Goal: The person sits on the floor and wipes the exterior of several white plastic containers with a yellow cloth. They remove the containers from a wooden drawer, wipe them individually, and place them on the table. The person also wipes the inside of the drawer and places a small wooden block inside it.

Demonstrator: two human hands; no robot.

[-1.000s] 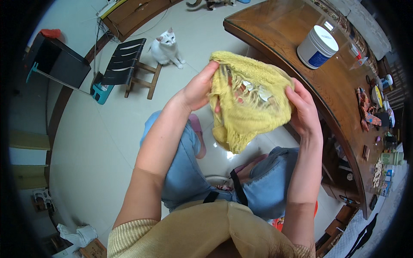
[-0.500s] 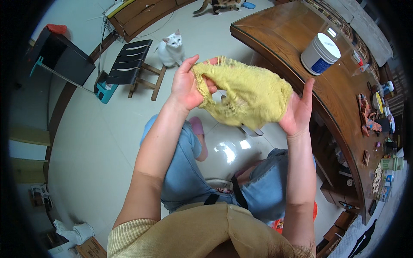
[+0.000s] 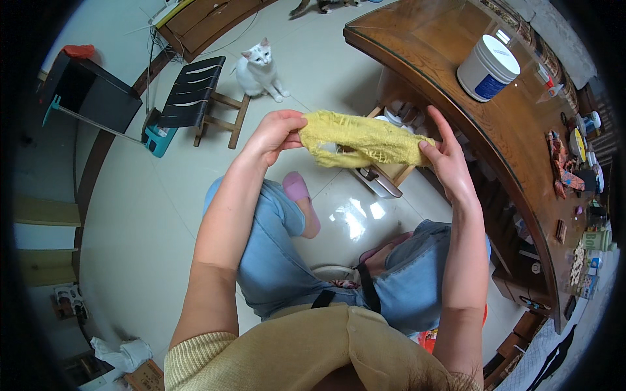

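Note:
A worn yellow cloth (image 3: 365,137) with frayed edges and a hole near its left end is stretched between my two hands, above the floor in front of my knees. My left hand (image 3: 277,135) pinches its left end between thumb and fingers. At the other end my right hand (image 3: 450,159) grips the cloth with the thumb on top, while one finger points up and away. Below the cloth, partly hidden by it, a wooden board or tray (image 3: 394,174) shows beside a broad metal blade (image 3: 381,186).
A wooden desk (image 3: 417,39) curves along the right, bearing a white tub (image 3: 488,68) and many small items. A white cat (image 3: 261,72) sits beyond my left hand, beside a black-strapped folding stool (image 3: 195,91). Another cat (image 3: 326,5) is at the far edge.
The cloth has been turned and drawn into a narrower, flatter strip. My hands went from palms up beneath it to pinching its ends. The white cat now faces more to the right.

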